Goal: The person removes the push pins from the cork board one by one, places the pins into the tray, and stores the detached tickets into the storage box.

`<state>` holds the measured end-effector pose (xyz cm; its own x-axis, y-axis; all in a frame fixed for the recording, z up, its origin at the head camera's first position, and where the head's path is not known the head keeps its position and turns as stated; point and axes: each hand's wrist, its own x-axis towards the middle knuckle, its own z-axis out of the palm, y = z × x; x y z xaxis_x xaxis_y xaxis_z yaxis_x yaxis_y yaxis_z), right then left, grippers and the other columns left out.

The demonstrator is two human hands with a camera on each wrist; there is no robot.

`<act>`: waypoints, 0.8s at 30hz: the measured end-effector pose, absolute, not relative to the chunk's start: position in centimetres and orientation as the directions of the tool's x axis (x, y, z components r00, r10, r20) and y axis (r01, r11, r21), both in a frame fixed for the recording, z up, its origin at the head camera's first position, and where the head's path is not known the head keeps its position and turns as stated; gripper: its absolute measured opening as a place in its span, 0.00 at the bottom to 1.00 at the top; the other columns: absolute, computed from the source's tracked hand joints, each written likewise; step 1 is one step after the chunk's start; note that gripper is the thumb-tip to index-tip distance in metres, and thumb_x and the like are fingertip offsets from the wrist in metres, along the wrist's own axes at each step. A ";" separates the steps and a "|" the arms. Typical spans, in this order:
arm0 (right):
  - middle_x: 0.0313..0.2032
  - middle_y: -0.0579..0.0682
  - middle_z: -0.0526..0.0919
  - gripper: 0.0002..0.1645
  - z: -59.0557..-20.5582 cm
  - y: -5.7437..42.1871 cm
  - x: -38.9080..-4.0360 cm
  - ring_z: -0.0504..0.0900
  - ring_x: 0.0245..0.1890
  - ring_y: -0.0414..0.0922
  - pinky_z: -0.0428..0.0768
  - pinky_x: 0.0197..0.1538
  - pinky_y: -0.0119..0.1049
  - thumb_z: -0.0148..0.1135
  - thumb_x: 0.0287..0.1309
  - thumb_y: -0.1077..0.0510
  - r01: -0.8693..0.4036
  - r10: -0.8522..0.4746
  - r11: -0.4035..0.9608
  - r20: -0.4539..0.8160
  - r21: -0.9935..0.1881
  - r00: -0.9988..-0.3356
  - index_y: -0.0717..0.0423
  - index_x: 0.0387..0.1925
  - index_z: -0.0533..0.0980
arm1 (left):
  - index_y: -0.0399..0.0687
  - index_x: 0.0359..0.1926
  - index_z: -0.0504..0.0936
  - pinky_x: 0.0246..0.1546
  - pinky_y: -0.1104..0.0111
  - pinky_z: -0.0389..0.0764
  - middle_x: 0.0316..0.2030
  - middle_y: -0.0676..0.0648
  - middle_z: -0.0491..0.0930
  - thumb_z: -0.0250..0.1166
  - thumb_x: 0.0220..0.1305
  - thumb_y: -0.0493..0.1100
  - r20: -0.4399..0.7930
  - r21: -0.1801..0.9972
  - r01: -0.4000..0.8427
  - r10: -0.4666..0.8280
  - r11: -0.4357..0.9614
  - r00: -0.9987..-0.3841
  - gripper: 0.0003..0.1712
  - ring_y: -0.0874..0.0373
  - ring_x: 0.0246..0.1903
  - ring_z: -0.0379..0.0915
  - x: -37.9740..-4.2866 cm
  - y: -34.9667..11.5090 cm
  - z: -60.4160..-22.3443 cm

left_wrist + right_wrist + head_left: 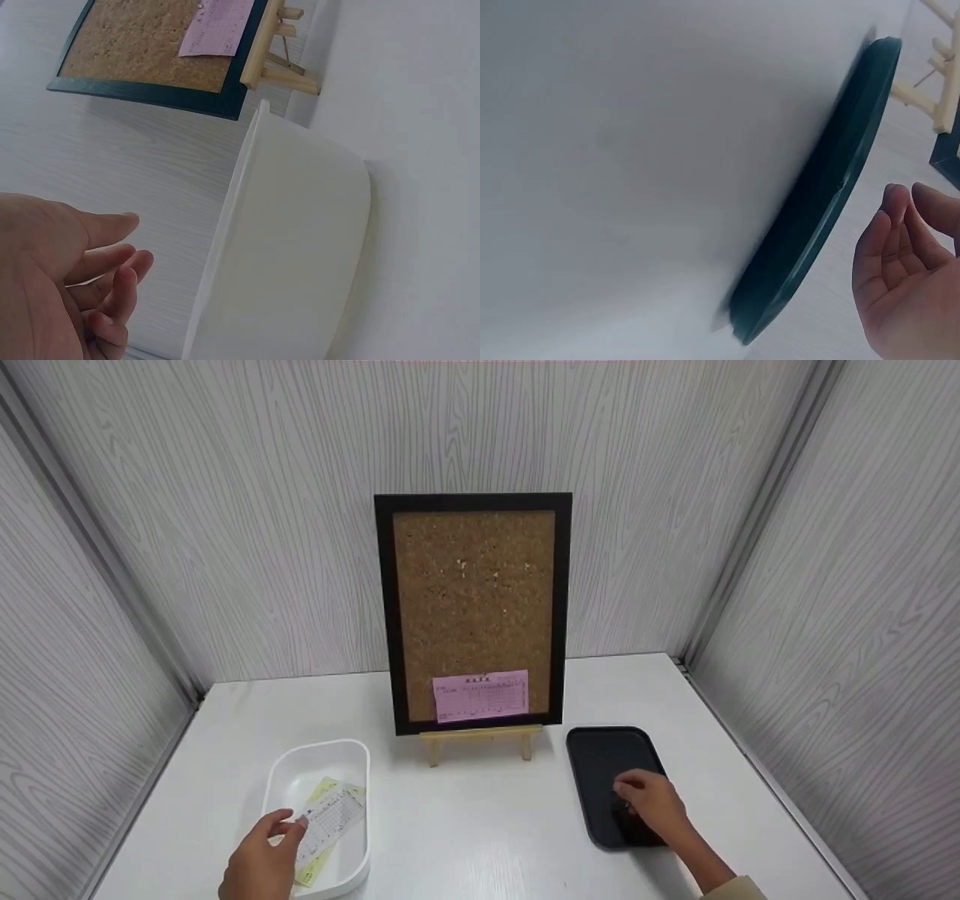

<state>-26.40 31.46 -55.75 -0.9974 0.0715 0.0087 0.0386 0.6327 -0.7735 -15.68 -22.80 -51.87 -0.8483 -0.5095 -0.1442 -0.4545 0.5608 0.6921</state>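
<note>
My left hand (264, 851) is over the near left part of a white bin (368, 810), thumb and fingers apart. In the left wrist view the left hand (67, 277) shows beside the bin's wall (285, 240), with nothing between its loosely bent fingers. Inside the bin lie a white printed slip (330, 819) and a yellow slip (311, 871) beneath it; the thumb overlaps the white slip's edge in the head view. Over a black tray (611, 757) is my right hand (654, 802), its thumb and fingertips close together, no object showing between them in the right wrist view.
A black-framed cork board (472, 607) leans on a small wooden easel (480, 733) at the back middle. A pink printed slip (481, 697) is on the board's lower part. Pale wood-grain walls (225, 510) enclose the white table (465, 825).
</note>
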 end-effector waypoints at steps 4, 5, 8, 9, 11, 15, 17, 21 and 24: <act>0.35 0.48 0.85 0.09 -55.5 30.3 -26.3 0.81 0.27 0.46 0.79 0.32 0.33 0.67 0.64 0.58 -0.001 0.071 0.578 0.052 -0.816 -0.996 0.56 0.45 0.84 | 0.48 0.64 0.76 0.47 0.46 0.71 0.57 0.43 0.82 0.61 0.69 0.61 -0.087 0.704 -0.409 -0.501 0.581 -0.861 0.30 0.41 0.49 0.79 -16.3 -21.5 -51.5; 0.35 0.48 0.85 0.09 -55.5 30.0 -26.3 0.82 0.28 0.46 0.79 0.32 0.33 0.67 0.64 0.58 -0.011 0.074 0.566 0.063 -0.824 -0.995 0.55 0.45 0.84 | 0.49 0.63 0.77 0.45 0.48 0.72 0.56 0.44 0.82 0.61 0.69 0.61 -0.067 0.709 -0.389 -0.492 0.589 -0.868 0.29 0.43 0.47 0.80 -16.5 -21.1 -51.4; 0.35 0.50 0.85 0.07 -55.5 29.2 -26.4 0.82 0.28 0.48 0.79 0.32 0.33 0.67 0.64 0.57 -0.049 0.075 0.529 0.104 -0.847 -0.992 0.52 0.44 0.84 | 0.49 0.61 0.79 0.36 0.55 0.74 0.53 0.45 0.85 0.62 0.69 0.59 0.000 0.725 -0.317 -0.461 0.611 -0.888 0.27 0.49 0.39 0.81 -17.2 -20.2 -51.1; 0.35 0.50 0.85 0.07 -55.5 28.8 -26.5 0.82 0.28 0.47 0.79 0.32 0.32 0.67 0.64 0.57 -0.065 0.071 0.522 0.120 -0.850 -0.990 0.51 0.43 0.84 | 0.49 0.60 0.80 0.33 0.57 0.73 0.52 0.46 0.85 0.63 0.69 0.59 0.017 0.731 -0.298 -0.453 0.614 -0.891 0.26 0.50 0.34 0.80 -17.5 -19.8 -51.0; 0.35 0.51 0.85 0.07 -55.5 28.1 -26.8 0.81 0.27 0.47 0.79 0.32 0.32 0.67 0.65 0.56 -0.101 0.055 0.508 0.149 -0.855 -0.987 0.50 0.43 0.84 | 0.49 0.59 0.80 0.28 0.62 0.71 0.51 0.46 0.86 0.63 0.70 0.56 0.058 0.739 -0.256 -0.437 0.624 -0.898 0.24 0.53 0.26 0.76 -18.1 -19.2 -51.0; 0.34 0.52 0.86 0.07 -55.3 26.7 -27.5 0.81 0.26 0.47 0.79 0.31 0.32 0.67 0.64 0.57 -0.160 0.025 0.504 0.200 -0.849 -0.979 0.50 0.43 0.84 | 0.48 0.59 0.80 0.22 0.66 0.66 0.51 0.45 0.86 0.63 0.71 0.53 0.093 0.753 -0.201 -0.405 0.627 -0.910 0.22 0.56 0.18 0.66 -19.4 -17.9 -51.1; 0.34 0.53 0.86 0.07 -55.1 26.1 -27.7 0.82 0.26 0.49 0.79 0.30 0.33 0.67 0.64 0.57 -0.174 0.022 0.503 0.214 -0.847 -0.977 0.49 0.43 0.84 | 0.48 0.59 0.81 0.24 0.66 0.66 0.51 0.45 0.85 0.62 0.71 0.52 0.107 0.753 -0.185 -0.395 0.631 -0.912 0.22 0.56 0.21 0.70 -20.0 -17.2 -51.2; 0.34 0.52 0.86 0.07 -54.5 24.8 -28.2 0.82 0.28 0.52 0.79 0.30 0.33 0.67 0.65 0.58 -0.179 0.024 0.487 0.218 -0.855 -0.976 0.50 0.44 0.84 | 0.50 0.59 0.81 0.30 0.65 0.68 0.52 0.46 0.85 0.63 0.71 0.52 0.114 0.768 -0.168 -0.391 0.618 -0.913 0.21 0.53 0.32 0.77 -21.4 -15.8 -51.3; 0.33 0.51 0.85 0.07 -54.2 24.0 -28.6 0.82 0.28 0.52 0.79 0.30 0.32 0.66 0.66 0.59 -0.193 0.017 0.478 0.229 -0.857 -0.973 0.52 0.44 0.84 | 0.50 0.58 0.81 0.32 0.65 0.68 0.52 0.47 0.85 0.63 0.71 0.52 0.111 0.797 -0.145 -0.378 0.587 -0.919 0.20 0.51 0.38 0.79 -22.5 -14.7 -51.3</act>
<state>-28.58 24.02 -54.15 -0.9732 0.0171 0.2293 -0.1935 0.4779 -0.8568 -22.51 -14.74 -51.27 -0.9193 -0.3776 0.1113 -0.1447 0.5870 0.7965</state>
